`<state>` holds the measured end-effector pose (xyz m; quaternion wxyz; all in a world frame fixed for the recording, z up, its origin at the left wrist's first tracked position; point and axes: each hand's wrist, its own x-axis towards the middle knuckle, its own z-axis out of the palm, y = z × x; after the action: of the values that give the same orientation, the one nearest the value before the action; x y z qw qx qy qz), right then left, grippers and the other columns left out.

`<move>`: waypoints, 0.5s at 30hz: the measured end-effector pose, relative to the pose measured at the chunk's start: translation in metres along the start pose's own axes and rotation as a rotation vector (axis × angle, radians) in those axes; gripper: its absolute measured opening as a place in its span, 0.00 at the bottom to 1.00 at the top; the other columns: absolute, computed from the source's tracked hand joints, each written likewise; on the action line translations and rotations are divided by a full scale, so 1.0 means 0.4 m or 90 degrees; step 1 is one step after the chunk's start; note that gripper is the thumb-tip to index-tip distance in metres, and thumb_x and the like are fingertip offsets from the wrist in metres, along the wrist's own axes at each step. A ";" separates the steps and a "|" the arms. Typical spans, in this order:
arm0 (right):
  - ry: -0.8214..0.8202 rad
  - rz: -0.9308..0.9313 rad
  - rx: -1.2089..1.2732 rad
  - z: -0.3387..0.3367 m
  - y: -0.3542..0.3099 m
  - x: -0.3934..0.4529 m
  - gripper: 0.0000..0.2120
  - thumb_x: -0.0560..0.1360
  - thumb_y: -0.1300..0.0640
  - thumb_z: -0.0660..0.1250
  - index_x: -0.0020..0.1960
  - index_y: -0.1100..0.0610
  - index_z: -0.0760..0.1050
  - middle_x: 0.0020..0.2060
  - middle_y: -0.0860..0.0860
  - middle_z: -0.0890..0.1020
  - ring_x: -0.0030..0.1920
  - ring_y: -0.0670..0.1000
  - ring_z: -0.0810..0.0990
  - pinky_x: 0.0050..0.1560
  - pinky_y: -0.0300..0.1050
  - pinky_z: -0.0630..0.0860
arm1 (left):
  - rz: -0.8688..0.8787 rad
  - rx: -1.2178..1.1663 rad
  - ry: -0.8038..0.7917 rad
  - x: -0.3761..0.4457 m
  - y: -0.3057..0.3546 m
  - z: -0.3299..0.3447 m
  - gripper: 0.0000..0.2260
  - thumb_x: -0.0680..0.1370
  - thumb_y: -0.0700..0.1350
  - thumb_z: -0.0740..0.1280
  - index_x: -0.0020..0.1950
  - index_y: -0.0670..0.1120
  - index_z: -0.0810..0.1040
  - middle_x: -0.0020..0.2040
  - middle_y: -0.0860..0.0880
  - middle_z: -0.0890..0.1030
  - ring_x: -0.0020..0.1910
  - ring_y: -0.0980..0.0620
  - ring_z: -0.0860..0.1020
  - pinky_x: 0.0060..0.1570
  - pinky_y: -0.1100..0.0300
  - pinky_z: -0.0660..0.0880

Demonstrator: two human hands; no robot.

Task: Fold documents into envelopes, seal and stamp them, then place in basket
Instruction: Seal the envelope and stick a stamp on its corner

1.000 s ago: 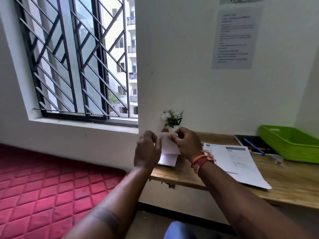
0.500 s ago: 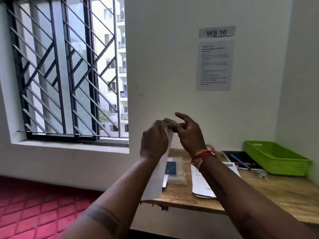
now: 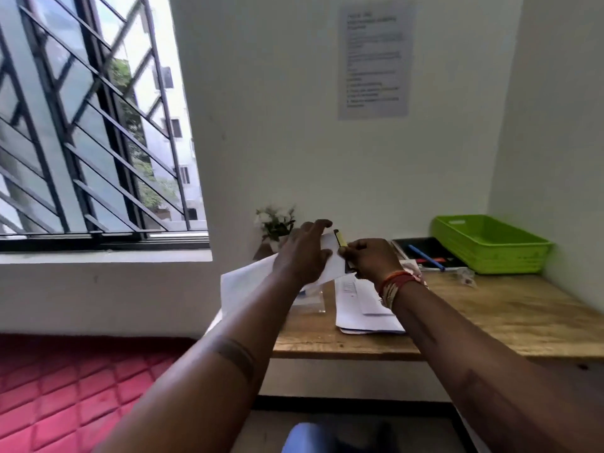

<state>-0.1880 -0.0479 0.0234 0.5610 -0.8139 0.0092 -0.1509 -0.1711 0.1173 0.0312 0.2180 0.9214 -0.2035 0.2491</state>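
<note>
My left hand (image 3: 304, 251) holds a white envelope (image 3: 243, 284) in the air above the left end of the wooden table (image 3: 506, 308); the envelope slants down to the left and its fingers lie over the upper end. My right hand (image 3: 371, 259) is right beside it, fingers curled round a small yellow stick with a black cap (image 3: 340, 238) that touches the envelope's top edge. Loose printed documents (image 3: 362, 313) lie on the table under my right wrist. The green basket (image 3: 490, 245) stands at the table's far right against the wall.
A clear plastic sleeve (image 3: 310, 300) lies left of the documents. A small potted plant (image 3: 276, 223) stands at the back. A black tray with pens (image 3: 425, 255) sits beside the basket, a small clear item (image 3: 465, 277) in front. A barred window and red mat are on the left.
Both hands have come down from in front of the wall to just above the table. The envelope now slants lower left, and the yellow stick shows in my right hand.
</note>
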 end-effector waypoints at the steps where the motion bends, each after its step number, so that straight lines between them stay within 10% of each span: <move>1: -0.012 0.037 -0.002 -0.005 0.022 0.008 0.05 0.72 0.58 0.75 0.38 0.57 0.83 0.31 0.55 0.82 0.30 0.51 0.82 0.30 0.41 0.75 | 0.010 -0.029 -0.039 -0.007 -0.003 0.044 0.28 0.77 0.51 0.70 0.76 0.55 0.66 0.72 0.48 0.73 0.70 0.45 0.71 0.69 0.48 0.68; 11: -0.071 0.107 -0.288 -0.082 0.151 0.092 0.11 0.76 0.61 0.65 0.54 0.60 0.84 0.53 0.56 0.84 0.55 0.57 0.82 0.56 0.47 0.79 | -0.027 0.023 -0.320 -0.010 -0.005 0.264 0.21 0.83 0.52 0.59 0.76 0.62 0.66 0.82 0.53 0.56 0.79 0.45 0.60 0.75 0.44 0.61; 15: 0.030 0.132 -0.383 -0.107 0.174 0.128 0.13 0.78 0.52 0.61 0.53 0.59 0.78 0.56 0.57 0.82 0.51 0.57 0.79 0.45 0.41 0.70 | -0.030 0.080 -0.369 0.026 0.010 0.273 0.23 0.81 0.51 0.58 0.77 0.65 0.64 0.82 0.54 0.54 0.80 0.44 0.57 0.75 0.41 0.59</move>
<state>-0.1393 -0.1222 -0.0143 0.3075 -0.9342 0.1492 -0.1024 -0.1243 0.0561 -0.0472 0.0992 0.9702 -0.2204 -0.0177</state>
